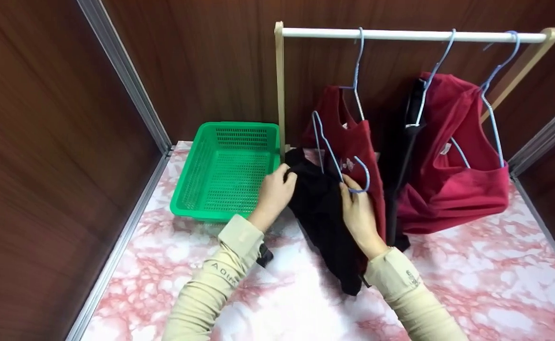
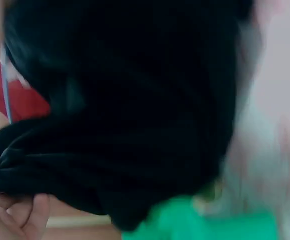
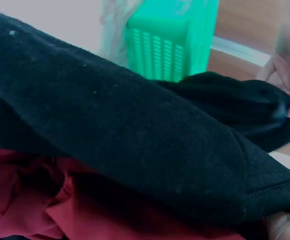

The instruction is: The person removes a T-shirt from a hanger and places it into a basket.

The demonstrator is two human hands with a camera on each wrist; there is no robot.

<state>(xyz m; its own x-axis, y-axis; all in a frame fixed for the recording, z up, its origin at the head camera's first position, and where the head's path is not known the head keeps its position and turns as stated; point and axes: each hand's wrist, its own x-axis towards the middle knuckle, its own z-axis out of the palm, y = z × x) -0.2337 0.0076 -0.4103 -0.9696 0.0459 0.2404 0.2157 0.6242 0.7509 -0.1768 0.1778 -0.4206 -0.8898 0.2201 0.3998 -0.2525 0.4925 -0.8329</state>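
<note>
A black garment (image 1: 320, 213) with a long narrow part hangs between my two hands, its lower end close over the table. My left hand (image 1: 277, 187) pinches its upper left edge beside the green basket; the left wrist view shows the cloth (image 2: 134, 125) bunched at those fingers. My right hand (image 1: 359, 213) grips the garment together with a blue wire hanger (image 1: 325, 137), whose hook sticks up over the fingers. In the right wrist view, a stitched edge of the black cloth (image 3: 134, 130) lies by the right thumb. A dark red top (image 1: 327, 106) hangs just behind.
A green plastic basket (image 1: 177, 203) stands to the left of a rack with a white rail (image 1: 320, 33). Black clothing (image 1: 403, 151) and a crimson top (image 1: 467, 189) hang farther right on blue hangers. Brown panels (image 1: 201, 61) enclose the marble-patterned table (image 1: 135, 293).
</note>
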